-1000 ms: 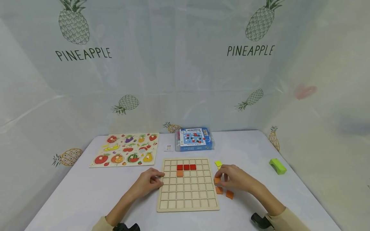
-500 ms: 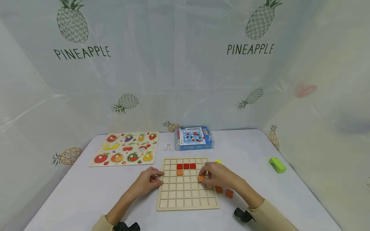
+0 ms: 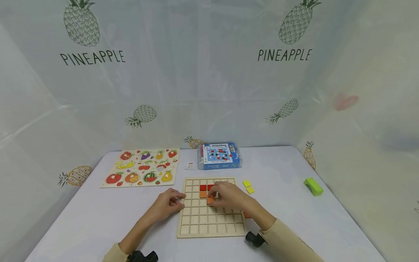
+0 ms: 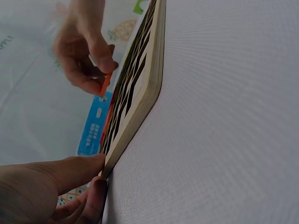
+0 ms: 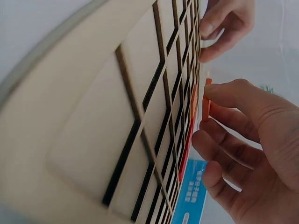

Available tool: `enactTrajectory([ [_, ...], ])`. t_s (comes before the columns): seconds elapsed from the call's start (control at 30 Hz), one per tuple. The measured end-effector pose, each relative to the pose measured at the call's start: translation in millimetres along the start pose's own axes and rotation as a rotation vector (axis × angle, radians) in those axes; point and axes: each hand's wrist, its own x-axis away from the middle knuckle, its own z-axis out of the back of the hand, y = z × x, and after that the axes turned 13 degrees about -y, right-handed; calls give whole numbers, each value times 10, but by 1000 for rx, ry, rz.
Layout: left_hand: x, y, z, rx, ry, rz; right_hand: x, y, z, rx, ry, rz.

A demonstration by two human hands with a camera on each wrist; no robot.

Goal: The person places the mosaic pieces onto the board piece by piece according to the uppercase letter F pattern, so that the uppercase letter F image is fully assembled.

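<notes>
An orange square tile point(image 3: 210, 201) is pinched between the thumb and fingers of my right hand point(image 3: 229, 196), over the wooden grid board point(image 3: 199, 230). In the right wrist view the pinched tile point(image 5: 206, 100) stands on edge, slightly apart from the board. My left hand point(image 3: 166, 205) touches the board's left edge with its thumb and index fingertips. Red tiles point(image 3: 203, 187) sit in a row near the top, partly hidden by my right hand. Below the leftmost red one, another orange tile point(image 3: 203, 194) fills a cell.
Two yellow tiles point(image 3: 248, 186) lie right of the board. Loose orange tile point(image 3: 247, 214) shows partly below the right forearm. Behind are a fruit puzzle board point(image 3: 140, 169), a small card point(image 3: 190, 166) and a blue boxed set point(image 3: 220, 156). A green block point(image 3: 313, 186) lies far right.
My right hand has carried the orange tile leftward from beside the board to just beside the placed orange tile. The left hand has stayed at the board's left edge.
</notes>
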Motion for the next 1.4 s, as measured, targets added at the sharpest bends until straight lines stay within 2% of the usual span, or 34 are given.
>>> enactTrajectory([
  [0.27,-9,-17,-9,5,2,-3,-143,-68,-63,9,-17,16],
  [0.43,-9,-19,-7,8,8,-2,-185,-95,-80,21,-18,-8],
  [0.77,-21,-11,9,21,-3,20,-217,-124,-89,21,-29,-17],
  [0.97,-10,-3,2,25,-10,35,-225,-140,-94,11,-53,-49],
  [1.23,-18,0,0,34,-9,9,-212,-154,-85,34,-34,-44],
  [1.4,-5,9,-7,28,-6,27,-212,-156,-87,33,-39,-49],
])
